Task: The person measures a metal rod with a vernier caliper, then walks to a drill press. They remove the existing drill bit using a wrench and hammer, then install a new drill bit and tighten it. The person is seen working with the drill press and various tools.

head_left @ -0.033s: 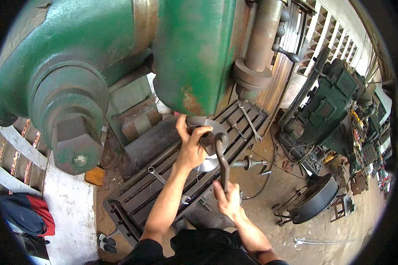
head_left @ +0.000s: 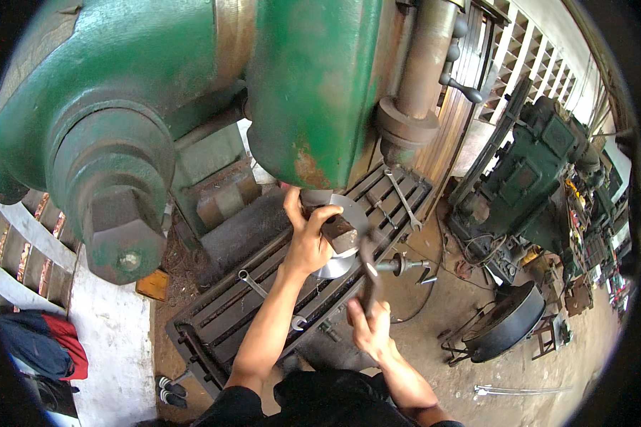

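Below the green machine head point(head_left: 310, 107), my left hand point(head_left: 308, 245) is closed round a dark metal block point(head_left: 343, 235) under the spindle, finger and thumb spread over its upper part. A shiny round metal disc point(head_left: 337, 267) shows below the block, partly covered by my hand. In my right hand point(head_left: 370, 327), fingers wrapped round its lower end, is a curved dark metal tool point(head_left: 369, 288). Its upper end is smeared by motion, just right of the block, so its exact kind is unclear.
The slotted machine table point(head_left: 214, 324) runs diagonally beneath my hands. On it lie a spanner point(head_left: 263, 292) at the near left and another spanner point(head_left: 404, 199) at the far right. A large drum-shaped fan point(head_left: 506, 324) stands on the floor at right, before another green machine point(head_left: 527, 171).
The curved metal tool's upper end has swung down and right, away from the block it overlapped before. My right hand has shifted slightly; my left hand stays in place.
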The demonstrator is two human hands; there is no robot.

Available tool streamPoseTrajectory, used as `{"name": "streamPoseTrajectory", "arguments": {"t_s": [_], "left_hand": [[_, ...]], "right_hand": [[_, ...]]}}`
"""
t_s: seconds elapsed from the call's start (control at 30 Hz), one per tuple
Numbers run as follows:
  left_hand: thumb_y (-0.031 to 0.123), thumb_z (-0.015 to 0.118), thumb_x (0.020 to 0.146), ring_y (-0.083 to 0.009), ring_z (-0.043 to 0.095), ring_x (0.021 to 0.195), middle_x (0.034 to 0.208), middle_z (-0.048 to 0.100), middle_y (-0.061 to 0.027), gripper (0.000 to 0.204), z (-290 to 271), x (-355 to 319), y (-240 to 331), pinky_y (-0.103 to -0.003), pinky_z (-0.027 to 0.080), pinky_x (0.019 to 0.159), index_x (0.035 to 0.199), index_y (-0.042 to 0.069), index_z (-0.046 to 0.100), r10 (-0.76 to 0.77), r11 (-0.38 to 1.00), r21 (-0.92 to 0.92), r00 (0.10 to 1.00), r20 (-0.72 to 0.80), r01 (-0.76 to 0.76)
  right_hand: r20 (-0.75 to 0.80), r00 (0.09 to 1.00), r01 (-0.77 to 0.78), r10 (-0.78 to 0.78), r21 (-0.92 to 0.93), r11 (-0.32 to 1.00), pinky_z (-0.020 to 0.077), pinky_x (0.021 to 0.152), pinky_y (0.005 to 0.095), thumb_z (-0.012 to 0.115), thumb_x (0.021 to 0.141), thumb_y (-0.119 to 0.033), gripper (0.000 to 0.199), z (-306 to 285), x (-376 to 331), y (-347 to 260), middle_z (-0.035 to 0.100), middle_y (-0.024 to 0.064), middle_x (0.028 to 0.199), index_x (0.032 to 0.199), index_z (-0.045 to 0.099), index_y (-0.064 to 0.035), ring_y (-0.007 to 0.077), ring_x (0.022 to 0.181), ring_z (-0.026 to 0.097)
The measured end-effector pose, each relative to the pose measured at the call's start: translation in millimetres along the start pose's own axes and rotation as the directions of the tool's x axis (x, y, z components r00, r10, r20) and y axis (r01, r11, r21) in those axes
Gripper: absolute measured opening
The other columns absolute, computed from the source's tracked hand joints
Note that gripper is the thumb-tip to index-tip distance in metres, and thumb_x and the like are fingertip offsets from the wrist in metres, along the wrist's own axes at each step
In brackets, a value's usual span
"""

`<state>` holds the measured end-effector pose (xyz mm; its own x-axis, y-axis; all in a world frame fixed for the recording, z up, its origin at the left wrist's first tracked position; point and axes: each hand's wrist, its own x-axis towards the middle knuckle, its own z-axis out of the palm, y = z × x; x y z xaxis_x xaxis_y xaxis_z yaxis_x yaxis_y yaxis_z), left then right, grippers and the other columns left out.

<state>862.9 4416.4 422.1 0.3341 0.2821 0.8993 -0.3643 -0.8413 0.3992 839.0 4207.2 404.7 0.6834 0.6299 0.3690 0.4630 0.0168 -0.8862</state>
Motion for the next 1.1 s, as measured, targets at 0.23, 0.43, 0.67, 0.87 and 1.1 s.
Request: {"name": "streamPoseTrajectory", "arguments": {"t_s": [0.23,0.43,0.67,0.87,1.1], "left_hand": [[0.027,0.083,0.075,-0.0344,0.043,0.116,0.135,0.023,-0.0155,0.042,-2,1,1,-0.044,0.036,0.100,0.109,0.015,0.062,-0.009,1.000,-0.012,1.000,0.002,0.009],[0.009,0.073,0.078,-0.0417,0.031,0.133,0.143,0.018,-0.0203,0.034,-1,1,7,-0.047,0.034,0.107,0.109,0.015,0.063,-0.041,0.998,-0.039,0.999,0.003,0.041],[0.001,0.068,0.079,-0.0465,0.025,0.138,0.146,0.015,-0.0246,0.034,0,-2,8,-0.050,0.030,0.110,0.110,0.014,0.062,-0.082,0.995,-0.053,0.996,0.029,0.084],[-0.005,0.064,0.078,-0.0468,0.025,0.137,0.147,0.016,-0.0233,0.039,1,1,7,-0.049,0.034,0.108,0.111,0.015,0.062,-0.036,0.996,-0.077,0.999,0.002,0.036],[0.021,0.081,0.075,-0.0377,0.041,0.122,0.140,0.019,-0.0170,0.037,3,1,4,-0.046,0.034,0.104,0.107,0.014,0.064,-0.026,0.998,0.049,1.000,-0.016,0.027]], "right_hand": [[0.030,0.991,-0.129,0.130,-0.037,0.991,0.0346,0.043,0.0325,0.054,0.100,-0.020,0.037,-4,5,2,0.045,0.0022,0.053,0.069,0.050,-0.0012,0.0142,0.044,0.041],[-0.061,0.945,0.328,-0.322,0.171,0.929,0.0309,0.043,0.0304,0.046,0.099,-0.009,0.030,-8,0,4,0.043,0.0037,0.052,0.070,0.045,-0.0023,0.0144,0.045,0.041],[-0.066,0.987,0.158,-0.145,0.317,0.935,0.0338,0.044,0.0294,0.047,0.099,-0.013,0.025,-2,0,6,0.044,0.0030,0.054,0.076,0.051,-0.0035,0.0141,0.048,0.044],[0.093,0.987,-0.121,0.131,-0.108,0.987,0.0368,0.046,0.0316,0.047,0.097,-0.007,0.020,-5,-3,10,0.049,0.0042,0.058,0.078,0.052,-0.0029,0.0156,0.047,0.044],[-0.030,0.934,0.337,-0.356,-0.256,0.906,0.0331,0.043,0.0332,0.051,0.099,-0.014,0.029,-10,-2,6,0.041,0.0026,0.050,0.072,0.046,-0.0036,0.0170,0.044,0.040]]}}
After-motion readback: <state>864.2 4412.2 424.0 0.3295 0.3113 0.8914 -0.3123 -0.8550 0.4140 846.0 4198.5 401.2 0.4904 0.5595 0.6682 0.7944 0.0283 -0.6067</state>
